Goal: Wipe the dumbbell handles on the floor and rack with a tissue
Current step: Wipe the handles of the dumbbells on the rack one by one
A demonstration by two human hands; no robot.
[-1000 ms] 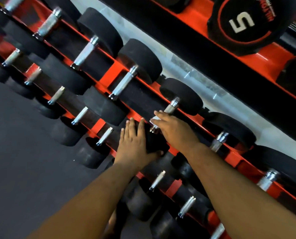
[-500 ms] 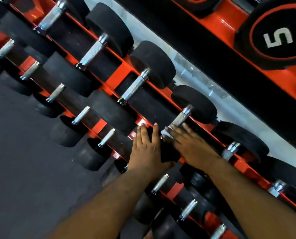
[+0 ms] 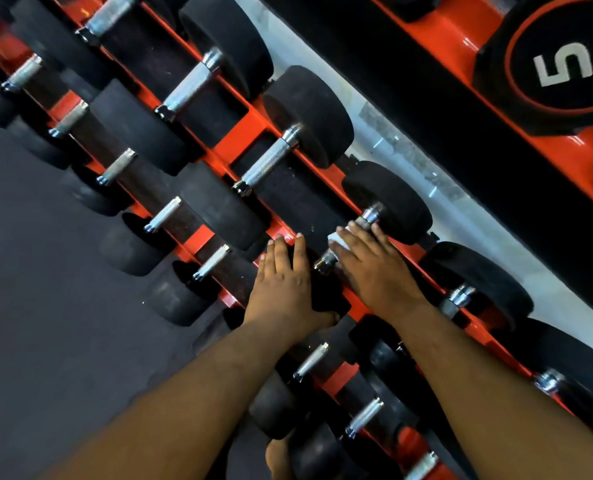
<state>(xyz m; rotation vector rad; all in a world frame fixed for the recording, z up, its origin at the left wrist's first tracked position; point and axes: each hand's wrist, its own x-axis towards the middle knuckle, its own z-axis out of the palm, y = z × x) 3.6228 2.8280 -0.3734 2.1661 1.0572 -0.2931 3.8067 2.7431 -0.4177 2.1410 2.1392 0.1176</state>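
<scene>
A row of black dumbbells with knurled steel handles lies across an orange rack. My right hand lies over the handle of one top-row dumbbell and holds a white tissue against it; the fingers wrap the bar and cover most of it. My left hand rests flat, fingers straight, on the near black weight head of that same dumbbell. The far head stays on the rack's back rail.
More dumbbells fill a lower rack row toward the dark rubber floor on the left. A black plate marked 5 sits on another orange stand at the upper right. A pale floor strip runs between the two racks.
The view has shifted toward the rack. My right hand has slid along the handle toward the far head, with the tissue now showing. My left hand keeps its place on the near head.
</scene>
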